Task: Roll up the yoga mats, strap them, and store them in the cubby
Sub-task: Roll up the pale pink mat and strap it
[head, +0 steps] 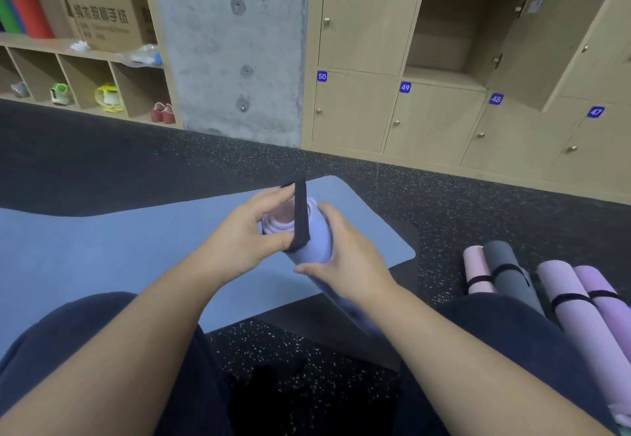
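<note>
Centrally, our left hand (pixel 239 230) pinches a black strap (pixel 300 217) between thumb and fingers, the band stretched across the open end of a rolled lavender mat (pixel 316 237). Our right hand (pixel 345 265) curls around that roll just below the strap. Whether the strap already circles the roll we cannot tell, since its far side is hidden. Beneath lies a flat blue mat (pixel 102 248) on the speckled floor (pixel 478 203). At lower right four strapped rolls (pixel 512 275) lie together. An open cubby (pixel 454 29) shows at upper right, among numbered lockers.
</note>
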Demonstrator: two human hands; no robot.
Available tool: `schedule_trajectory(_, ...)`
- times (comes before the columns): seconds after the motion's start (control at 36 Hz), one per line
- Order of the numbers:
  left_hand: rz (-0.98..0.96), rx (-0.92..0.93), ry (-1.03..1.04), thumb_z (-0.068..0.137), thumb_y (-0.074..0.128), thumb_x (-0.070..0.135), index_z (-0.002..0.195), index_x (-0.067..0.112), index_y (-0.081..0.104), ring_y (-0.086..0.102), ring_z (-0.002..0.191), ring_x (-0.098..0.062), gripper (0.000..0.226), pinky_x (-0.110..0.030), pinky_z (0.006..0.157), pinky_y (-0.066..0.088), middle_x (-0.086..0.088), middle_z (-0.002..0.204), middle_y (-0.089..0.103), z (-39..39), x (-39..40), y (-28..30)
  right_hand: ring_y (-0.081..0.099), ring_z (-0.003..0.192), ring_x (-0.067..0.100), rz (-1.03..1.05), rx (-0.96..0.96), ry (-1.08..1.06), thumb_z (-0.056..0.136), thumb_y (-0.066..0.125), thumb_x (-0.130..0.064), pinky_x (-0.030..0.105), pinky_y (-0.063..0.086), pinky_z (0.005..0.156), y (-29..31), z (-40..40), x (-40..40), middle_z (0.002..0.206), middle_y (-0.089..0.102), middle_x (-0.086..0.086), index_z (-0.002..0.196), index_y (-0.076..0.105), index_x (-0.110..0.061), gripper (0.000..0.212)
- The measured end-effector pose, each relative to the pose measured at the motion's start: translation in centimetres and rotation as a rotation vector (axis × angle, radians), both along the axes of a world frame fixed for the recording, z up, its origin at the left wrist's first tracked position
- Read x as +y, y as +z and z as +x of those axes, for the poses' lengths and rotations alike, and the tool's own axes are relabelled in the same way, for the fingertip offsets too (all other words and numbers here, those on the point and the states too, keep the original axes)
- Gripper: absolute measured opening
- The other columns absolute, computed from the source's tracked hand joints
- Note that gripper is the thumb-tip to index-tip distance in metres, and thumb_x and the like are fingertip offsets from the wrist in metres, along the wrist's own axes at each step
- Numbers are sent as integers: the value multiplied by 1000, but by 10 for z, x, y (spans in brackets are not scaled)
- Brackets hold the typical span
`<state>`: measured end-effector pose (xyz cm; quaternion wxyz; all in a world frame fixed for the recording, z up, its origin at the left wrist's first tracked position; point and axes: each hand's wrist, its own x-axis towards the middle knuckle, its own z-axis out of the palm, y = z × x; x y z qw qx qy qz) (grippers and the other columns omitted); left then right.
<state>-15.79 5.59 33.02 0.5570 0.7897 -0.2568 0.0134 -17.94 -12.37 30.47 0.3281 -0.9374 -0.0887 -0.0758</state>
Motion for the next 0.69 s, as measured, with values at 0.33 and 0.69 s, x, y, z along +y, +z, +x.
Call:
schedule_trajectory(0.33,311,162,-14,66,68,44,135,45,40,53,87,-31,75,-43,75,48,-2,103,53,13,3,-28,50,113,7,-88,57,88,64,87,-31,32,46,85,-17,2,6,124,56,-19,134,38,-39,85)
schedule_trajectory(0.69,519,12,70,64,56,35,132,49,42,34,116,-18,71,-28,94,35,7,114,40,-2,-23,-37,46,102,-14,133,149,99,65,89,-22,5,38,72,-42,-11,-1,105,40,-49,117,27,-50,86)
